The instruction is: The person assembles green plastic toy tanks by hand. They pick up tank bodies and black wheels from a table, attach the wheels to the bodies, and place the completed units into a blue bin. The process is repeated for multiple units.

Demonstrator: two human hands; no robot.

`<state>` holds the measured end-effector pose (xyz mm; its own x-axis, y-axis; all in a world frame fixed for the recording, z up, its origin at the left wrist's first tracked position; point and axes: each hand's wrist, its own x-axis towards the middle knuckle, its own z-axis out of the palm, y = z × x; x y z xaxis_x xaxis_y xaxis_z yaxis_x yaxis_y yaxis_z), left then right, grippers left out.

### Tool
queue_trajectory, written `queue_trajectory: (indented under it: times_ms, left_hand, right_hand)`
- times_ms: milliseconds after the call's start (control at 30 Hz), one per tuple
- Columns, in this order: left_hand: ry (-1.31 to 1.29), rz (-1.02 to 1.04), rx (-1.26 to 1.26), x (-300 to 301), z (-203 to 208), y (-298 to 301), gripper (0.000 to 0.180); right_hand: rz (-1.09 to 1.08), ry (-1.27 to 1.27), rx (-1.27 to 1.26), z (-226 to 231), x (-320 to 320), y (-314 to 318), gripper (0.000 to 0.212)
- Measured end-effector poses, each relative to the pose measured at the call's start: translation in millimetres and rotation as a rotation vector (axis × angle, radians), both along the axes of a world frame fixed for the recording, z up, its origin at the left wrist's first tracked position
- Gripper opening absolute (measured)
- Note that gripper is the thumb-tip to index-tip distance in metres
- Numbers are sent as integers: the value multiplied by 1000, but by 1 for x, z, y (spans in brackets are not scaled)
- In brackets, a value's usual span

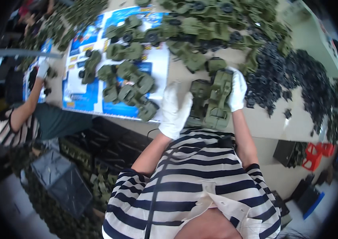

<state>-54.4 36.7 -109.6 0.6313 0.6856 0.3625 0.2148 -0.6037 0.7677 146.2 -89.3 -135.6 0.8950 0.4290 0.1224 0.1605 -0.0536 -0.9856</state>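
Both hands wear white gloves. My right hand (pixel 237 91) grips the right side of an olive-green plastic toy vehicle body (pixel 218 97), which lies on the table near its front edge. Its fingertips are partly hidden behind the body's upper corner. My left hand (pixel 174 110) is held up left of it, with the thumb apart from the fingers and nothing visible in it. Between that hand and the held body sits a darker green shell part (pixel 199 92). I cannot tell whether the left thumb touches this part. A smaller green piece (pixel 216 63) lies just beyond the body.
Several green vehicle parts (pixel 127 75) rest on blue-and-white printed sheets at left. More green parts (pixel 212 24) are heaped at the back. A pile of small black parts (pixel 280 75) spreads at right. A co-worker's gloved hand (pixel 43 69) works at far left. A red crate (pixel 312 156) stands below right.
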Motion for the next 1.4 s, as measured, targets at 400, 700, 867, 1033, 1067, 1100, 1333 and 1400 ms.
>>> queue_trajectory:
  times_ms: [400,700,867,1033,1067,1100,1333,1400]
  left_hand:
    - [-203,745,-1028,-93,-78,86,69]
    - [1246,237,-270,-102,19,89,48]
    - [838,-575,535,-92,-8,99,83]
    - [1023,-554,440,-69,-11,82,108]
    - [1001,-515,344,-68,-15,76,109]
    - [977,-475,248,-69,-25,71,109]
    - [544,-224,-249,-46,-40,38,93]
    - [542,-220,-275,-45,-41,40,98]
  right_hand:
    - [-61,-475,-450,-13,23,-10,32]
    - [-195,-64,-391,-32,-2,-123,27]
    - [-251,-82,-664,-35,0,-138,27]
    - [-222,-32,-718,-40,2,-138,26]
    - [-231,-34,-729,-35,1,-128,27]
    - [-238,-36,-740,-29,1,-117,28]
    - [-236,-4,-1101,-24,34,-55,46]
    - [-215,-10,-1114,-35,38,-52,39]
